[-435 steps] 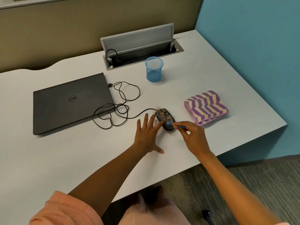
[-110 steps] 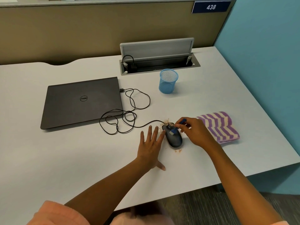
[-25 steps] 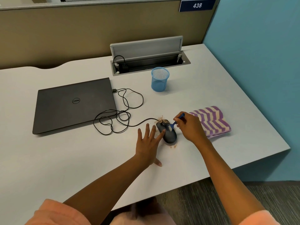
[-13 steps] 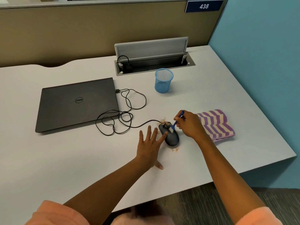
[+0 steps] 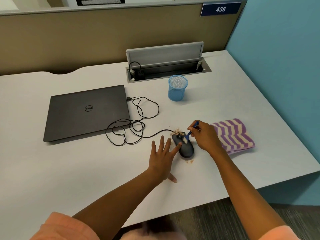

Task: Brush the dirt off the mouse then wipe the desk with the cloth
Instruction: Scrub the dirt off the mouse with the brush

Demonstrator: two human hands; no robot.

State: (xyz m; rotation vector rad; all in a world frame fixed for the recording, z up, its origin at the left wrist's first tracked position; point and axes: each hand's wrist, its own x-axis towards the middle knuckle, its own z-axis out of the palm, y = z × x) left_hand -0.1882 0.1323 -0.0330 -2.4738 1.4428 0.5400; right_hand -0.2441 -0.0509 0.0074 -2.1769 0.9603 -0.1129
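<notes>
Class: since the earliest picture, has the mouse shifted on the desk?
Cannot tell; the camera moved. The mouse lies just left of the cloth, cable end toward the laptop, as before.

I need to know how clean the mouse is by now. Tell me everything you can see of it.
The mouse is dark, smooth and plastic-looking, lying flat on the white desk, its black cable looping to the laptop. Brown crumbs cling near its front end; a few lie by its rear. The left hand steadies its side with straight fingers; the right hand holds a small blue brush, bristles on top.
</notes>
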